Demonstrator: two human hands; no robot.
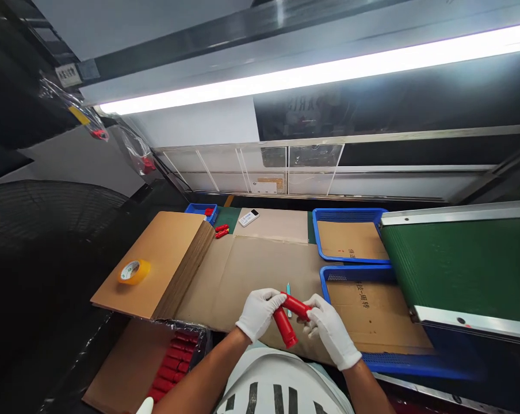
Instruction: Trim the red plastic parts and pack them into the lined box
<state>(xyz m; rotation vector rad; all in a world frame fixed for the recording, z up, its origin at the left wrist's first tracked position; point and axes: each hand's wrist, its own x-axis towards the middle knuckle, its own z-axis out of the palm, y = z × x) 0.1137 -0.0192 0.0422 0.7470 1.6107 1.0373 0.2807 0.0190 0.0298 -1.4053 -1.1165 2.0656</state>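
Note:
In front of my body I hold two glossy red tubes in white-gloved hands. My left hand [260,312] is closed around the upper end of one red tube [285,328], whose wider end points down toward me. The other red tube [296,306] lies slanted between both hands; its left end is at my left fingertips. Its right end is pinched by my right hand [330,332]. Whether the two tubes are joined at the left fingers cannot be made out. A thin turquoise tool [288,289] lies on the cardboard-covered table [247,270] just behind them.
On the left, an orange tape roll [133,271] sits on stacked cardboard [165,247]. A box of red pieces [174,365] stands below. Farther back are small red items [221,231], a white device [248,217] and a small blue basket [203,208]. Blue trays [322,279] and a green conveyor [467,264] are right.

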